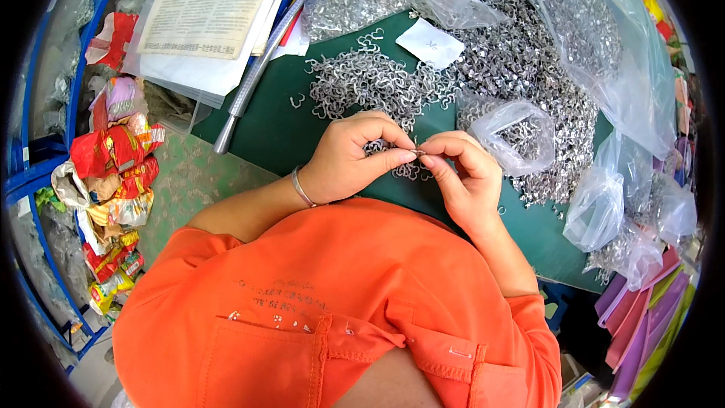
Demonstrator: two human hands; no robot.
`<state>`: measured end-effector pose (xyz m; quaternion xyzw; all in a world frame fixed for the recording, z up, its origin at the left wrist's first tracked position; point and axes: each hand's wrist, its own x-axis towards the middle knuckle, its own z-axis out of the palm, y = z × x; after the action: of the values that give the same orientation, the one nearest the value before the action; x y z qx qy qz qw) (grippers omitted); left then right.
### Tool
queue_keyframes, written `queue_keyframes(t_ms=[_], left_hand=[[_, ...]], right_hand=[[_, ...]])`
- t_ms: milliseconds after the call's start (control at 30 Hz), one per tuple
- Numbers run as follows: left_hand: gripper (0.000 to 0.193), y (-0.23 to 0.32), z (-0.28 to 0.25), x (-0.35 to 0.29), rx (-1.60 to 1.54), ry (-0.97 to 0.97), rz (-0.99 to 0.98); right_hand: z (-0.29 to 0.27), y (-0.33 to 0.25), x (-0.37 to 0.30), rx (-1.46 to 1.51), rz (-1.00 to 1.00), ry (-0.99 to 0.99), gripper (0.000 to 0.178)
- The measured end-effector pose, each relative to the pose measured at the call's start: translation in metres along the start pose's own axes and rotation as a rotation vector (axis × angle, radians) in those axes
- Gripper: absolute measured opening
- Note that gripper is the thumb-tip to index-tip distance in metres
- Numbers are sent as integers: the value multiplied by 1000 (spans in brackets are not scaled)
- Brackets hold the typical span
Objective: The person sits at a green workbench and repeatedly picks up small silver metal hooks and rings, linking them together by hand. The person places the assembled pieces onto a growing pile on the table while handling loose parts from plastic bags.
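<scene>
Close to the table's near edge, my left hand (353,153) and my right hand (470,174) meet fingertip to fingertip. Both are closed in a pinch on one small metal piece (418,153), mostly covered by the fingers, so its exact shape is hidden. Just beyond the hands lies a loose heap of small curved silver metal hooks (355,83), some of them showing beneath my fingers. To the right spreads a larger heap of small shiny metal pieces (521,45). An open plastic bag (517,132) of metal pieces stands beside my right hand.
Clear plastic bags (596,53) of metal parts cover the green table's (260,125) far and right sides. A white paper slip (430,43) lies between the heaps. At left are a metal rod (253,79), printed sheets (208,11) and a blue rack (75,68) with colourful wrappers.
</scene>
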<state>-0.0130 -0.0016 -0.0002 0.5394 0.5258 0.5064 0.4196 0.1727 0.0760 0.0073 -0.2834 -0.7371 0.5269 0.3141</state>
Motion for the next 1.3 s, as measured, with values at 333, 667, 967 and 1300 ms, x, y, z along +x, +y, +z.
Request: queue_keyframes(t_ms=[333,667,967,1300], left_hand=[[12,5,2,-1,110,34,197],[13,-5,18,-27,6,115,32],[17,-11,31,-33,515,-22,160],[22,1,4,-17,-691,98,-432]], right_hand=[[1,1,-7,-17,-171,22,15],[-66,-5,6,-897,-434,502,25],[-21,-2,-15,-727,-397,-143,24],[-14,8,-27,-742,-246,-12,24]])
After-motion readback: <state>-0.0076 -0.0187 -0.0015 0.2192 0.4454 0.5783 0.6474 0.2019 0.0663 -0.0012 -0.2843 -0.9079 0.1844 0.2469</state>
